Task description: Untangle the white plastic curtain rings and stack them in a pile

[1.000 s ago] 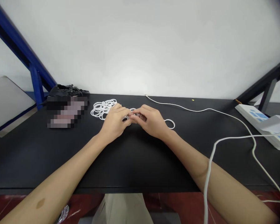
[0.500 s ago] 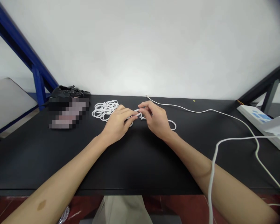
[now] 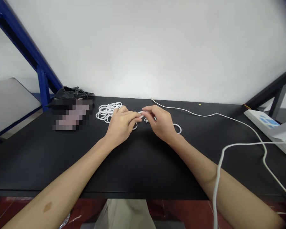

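Observation:
Both of my hands meet over the middle of the black table. My left hand [image 3: 121, 127] pinches a thin white ring [image 3: 140, 114] between thumb and fingers. From the other side my right hand [image 3: 162, 124] grips the same ring, thumb against forefinger. Only a short stretch of the ring shows between the fingertips; the rest is hidden. Small white bits [image 3: 146, 120] lie just below the right fingertips. Beside my left hand is a loose pile of white rings [image 3: 107, 109]. Another single white ring [image 3: 180, 128] lies right of my right wrist, partly covered by it.
A black plastic bag [image 3: 72, 93] sits at the back left, with a blurred item before it. A white cable [image 3: 216, 114] crosses the table's right side, and another loop [image 3: 218, 175] passes over my right forearm. A white-and-blue box [image 3: 264, 122] stands far right. Behind is a wall.
The view has shifted slightly. My hands keep their grip on the ring, with small finger movements. The small white bits beneath my right fingers show more plainly.

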Demonstrator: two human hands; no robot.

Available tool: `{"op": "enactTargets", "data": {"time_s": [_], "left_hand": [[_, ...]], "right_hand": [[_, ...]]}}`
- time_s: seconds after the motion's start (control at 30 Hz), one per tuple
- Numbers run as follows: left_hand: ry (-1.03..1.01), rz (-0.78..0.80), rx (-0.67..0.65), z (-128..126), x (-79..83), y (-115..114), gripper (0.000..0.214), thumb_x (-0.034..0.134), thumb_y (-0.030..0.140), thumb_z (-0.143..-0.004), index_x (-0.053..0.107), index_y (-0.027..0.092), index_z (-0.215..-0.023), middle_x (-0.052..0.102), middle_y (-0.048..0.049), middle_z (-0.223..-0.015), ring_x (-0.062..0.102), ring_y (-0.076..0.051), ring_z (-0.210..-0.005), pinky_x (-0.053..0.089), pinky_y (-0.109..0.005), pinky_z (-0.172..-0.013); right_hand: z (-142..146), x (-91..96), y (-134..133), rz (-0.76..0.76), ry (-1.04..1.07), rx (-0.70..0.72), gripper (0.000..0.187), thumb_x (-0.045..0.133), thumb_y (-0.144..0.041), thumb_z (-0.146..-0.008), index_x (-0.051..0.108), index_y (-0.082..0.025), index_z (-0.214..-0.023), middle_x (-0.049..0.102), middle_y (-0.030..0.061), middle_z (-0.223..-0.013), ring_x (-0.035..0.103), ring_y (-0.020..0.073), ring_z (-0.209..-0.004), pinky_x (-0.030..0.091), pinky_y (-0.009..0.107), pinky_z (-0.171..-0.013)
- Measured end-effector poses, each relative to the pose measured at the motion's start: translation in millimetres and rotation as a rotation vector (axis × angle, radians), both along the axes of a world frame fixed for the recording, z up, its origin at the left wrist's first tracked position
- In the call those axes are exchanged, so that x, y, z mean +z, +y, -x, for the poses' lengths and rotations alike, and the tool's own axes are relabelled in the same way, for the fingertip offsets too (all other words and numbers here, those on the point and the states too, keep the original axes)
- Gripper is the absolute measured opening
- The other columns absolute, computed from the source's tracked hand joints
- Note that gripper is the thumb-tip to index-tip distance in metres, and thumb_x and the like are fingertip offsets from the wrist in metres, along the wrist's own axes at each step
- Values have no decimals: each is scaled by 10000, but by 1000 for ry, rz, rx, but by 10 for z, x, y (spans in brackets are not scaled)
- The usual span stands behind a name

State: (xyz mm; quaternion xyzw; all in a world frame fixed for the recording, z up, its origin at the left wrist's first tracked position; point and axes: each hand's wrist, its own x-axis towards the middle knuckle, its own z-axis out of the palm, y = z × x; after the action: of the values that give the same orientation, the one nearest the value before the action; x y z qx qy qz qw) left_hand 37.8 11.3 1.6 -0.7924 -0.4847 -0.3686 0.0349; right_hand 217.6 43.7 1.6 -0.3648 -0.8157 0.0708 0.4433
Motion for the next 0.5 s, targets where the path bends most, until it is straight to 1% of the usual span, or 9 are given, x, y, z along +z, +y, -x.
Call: {"op": "enactTargets", "data": {"time_s": [0.07, 0.17, 0.23, 0.3, 0.4, 0.43, 0.5], "left_hand": [[14, -28, 1, 3, -5, 1, 201, 531, 329, -957, 719, 266, -924, 745, -4, -845, 496, -208, -774, 374, -385, -790], [44, -53, -1, -8, -19, 3, 205, 535, 358, -956, 714, 265, -921, 746, -2, -827, 499, -213, -785, 365, -386, -788], [57, -54, 3, -11, -27, 8, 212, 530, 370, -958, 712, 268, -928, 744, -4, -824, 500, -217, -795, 358, -389, -790], [59, -51, 28, 9, -29, 23, 211, 529, 376, -955, 711, 271, -933, 739, -14, -824, 502, -226, -812, 354, -395, -797], [33, -47, 140, 105, -24, 71, 192, 549, 366, -936, 717, 276, -910, 720, -43, -809, 504, -260, -870, 347, -419, -819], [20, -40, 186, 150, -23, 91, 180, 560, 356, -926, 721, 276, -911, 718, -54, -814, 502, -275, -891, 344, -432, -825], [11, -14, 257, 239, -22, 128, 172, 567, 321, -911, 730, 273, -937, 727, -72, -855, 496, -300, -926, 339, -459, -837]], "right_hand": [[4, 1, -7, -23, -2, 13, 164, 507, -280, -968, 648, -198, -981, 700, 44, -921, 635, 152, -827, 476, 269, -767], [12, 4, -11, -11, -18, 1, 197, 457, -245, -982, 638, -201, -918, 693, 39, -891, 634, 154, -837, 473, 269, -774], [6, 10, -7, 10, -35, -25, 210, 444, -255, -986, 638, -207, -921, 701, 40, -906, 639, 160, -851, 472, 273, -775], [-14, 21, 4, 19, -62, -77, 225, 430, -275, -993, 645, -209, -979, 712, 48, -963, 642, 168, -884, 468, 285, -796], [-65, 26, 34, 32, -167, -183, 251, 428, -273, -986, 648, -196, -1081, 701, 73, -1025, 628, 191, -905, 458, 314, -788], [-81, 21, 46, 44, -234, -195, 251, 449, -261, -970, 649, -188, -1103, 692, 83, -1028, 617, 204, -913, 454, 325, -787], [-107, 1, 66, 82, -400, -170, 276, 505, -239, -924, 651, -176, -1150, 669, 101, -1039, 586, 233, -948, 445, 355, -812]]}}
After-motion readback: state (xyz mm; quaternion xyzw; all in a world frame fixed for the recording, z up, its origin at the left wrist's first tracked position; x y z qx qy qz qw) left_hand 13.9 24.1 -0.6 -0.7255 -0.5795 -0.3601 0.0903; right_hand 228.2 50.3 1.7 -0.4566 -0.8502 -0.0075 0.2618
